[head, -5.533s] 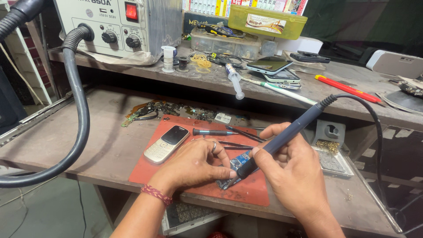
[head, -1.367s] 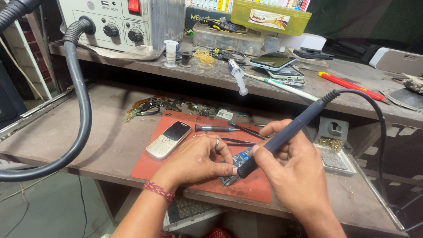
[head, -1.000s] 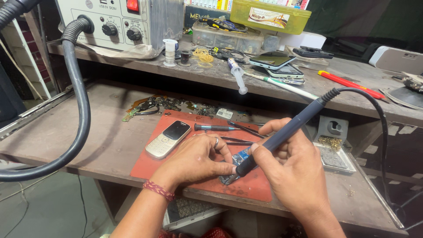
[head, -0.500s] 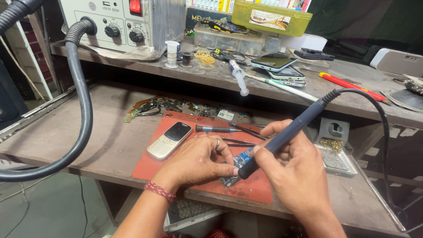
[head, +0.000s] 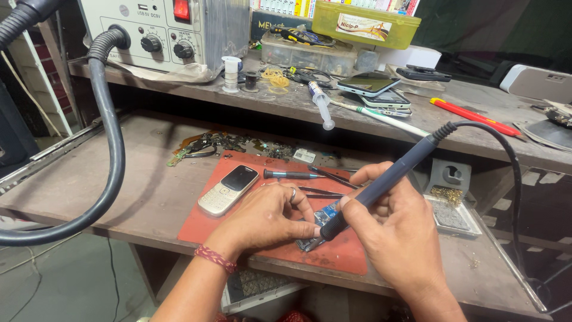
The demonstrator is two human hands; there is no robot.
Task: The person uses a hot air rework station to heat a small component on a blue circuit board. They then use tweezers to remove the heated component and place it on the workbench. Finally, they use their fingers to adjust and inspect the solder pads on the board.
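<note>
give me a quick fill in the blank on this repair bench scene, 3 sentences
1. The right hand holds a dark soldering ____ with its tip down at the small blue circuit board.
2. The left hand steadies that board on a ____ mat.
3. Left of the left hand, a keypad phone lies with its screen facing ____.

Missing words: iron; red; up
</note>
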